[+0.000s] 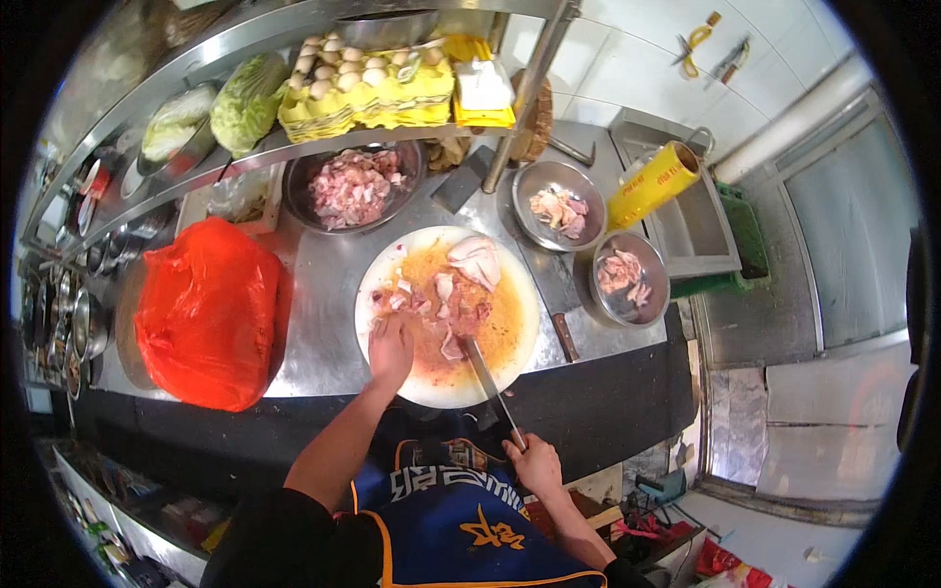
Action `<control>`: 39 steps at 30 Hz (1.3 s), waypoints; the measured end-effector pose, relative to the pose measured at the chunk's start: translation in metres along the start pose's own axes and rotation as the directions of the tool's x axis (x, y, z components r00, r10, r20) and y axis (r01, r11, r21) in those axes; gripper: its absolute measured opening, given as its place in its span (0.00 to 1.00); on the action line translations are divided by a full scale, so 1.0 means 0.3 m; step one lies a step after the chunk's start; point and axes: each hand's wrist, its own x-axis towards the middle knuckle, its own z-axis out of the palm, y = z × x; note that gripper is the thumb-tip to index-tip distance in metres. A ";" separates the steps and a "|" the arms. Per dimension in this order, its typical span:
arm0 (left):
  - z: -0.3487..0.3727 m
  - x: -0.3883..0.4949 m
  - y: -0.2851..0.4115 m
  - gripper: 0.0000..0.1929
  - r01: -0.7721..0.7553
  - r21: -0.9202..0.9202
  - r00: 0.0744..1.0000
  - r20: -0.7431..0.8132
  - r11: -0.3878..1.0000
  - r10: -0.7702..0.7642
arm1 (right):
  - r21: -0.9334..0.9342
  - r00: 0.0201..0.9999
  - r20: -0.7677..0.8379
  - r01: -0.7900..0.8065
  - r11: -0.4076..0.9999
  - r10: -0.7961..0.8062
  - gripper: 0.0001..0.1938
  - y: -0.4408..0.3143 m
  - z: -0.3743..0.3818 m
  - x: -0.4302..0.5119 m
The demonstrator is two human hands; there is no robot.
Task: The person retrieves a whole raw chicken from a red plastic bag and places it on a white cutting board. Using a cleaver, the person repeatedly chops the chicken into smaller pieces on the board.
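Note:
On the steel counter lies a round white cutting board [520, 294] with an orange-brown stained surface. My right hand [537, 464] grips the wooden handle of a cleaver [488, 382], whose blade reaches over the board's near edge to the meat. My left hand [391, 351] rests at the board's left side against raw meat pieces; whether its fingers hold a piece is hidden. Chopped raw meat [459, 305] lies across the middle, with a larger pale piece with skin [476, 261] at the far edge. A second cleaver [564, 334] with a wooden handle lies right of the board.
A red plastic bag [209, 316] stands at left. Behind the board is a large bowl of chopped meat [356, 187]; two steel bowls [560, 206] [631, 279] of meat pieces stand right, beside a yellow wrap roll [654, 184]. A shelf above holds egg trays [367, 99] and cabbage [246, 103].

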 end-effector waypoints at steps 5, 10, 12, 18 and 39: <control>0.117 0.348 0.166 0.17 -0.095 0.209 0.986 0.153 0.973 0.063 | 0.019 1.000 0.017 -0.020 1.000 0.020 0.22 0.009 -0.047 0.008; 0.157 0.554 0.188 0.21 0.235 0.211 0.842 0.444 0.949 -0.307 | 0.063 0.976 0.177 0.118 0.991 -0.127 0.21 -0.046 -0.041 0.077; 0.085 0.523 0.188 0.22 0.192 -0.080 0.880 0.454 0.978 -0.136 | 0.145 0.982 0.140 0.109 0.983 -0.129 0.22 -0.066 -0.001 0.124; 0.001 0.196 0.125 0.19 -0.231 -0.159 0.957 0.141 0.960 0.254 | 0.303 1.000 -0.016 0.016 0.953 -0.012 0.23 -0.055 0.063 0.268; 0.106 -0.133 -0.001 0.10 -0.222 -0.020 0.962 0.156 0.975 0.223 | -0.039 0.991 0.011 0.131 0.991 -0.130 0.21 -0.099 -0.057 0.087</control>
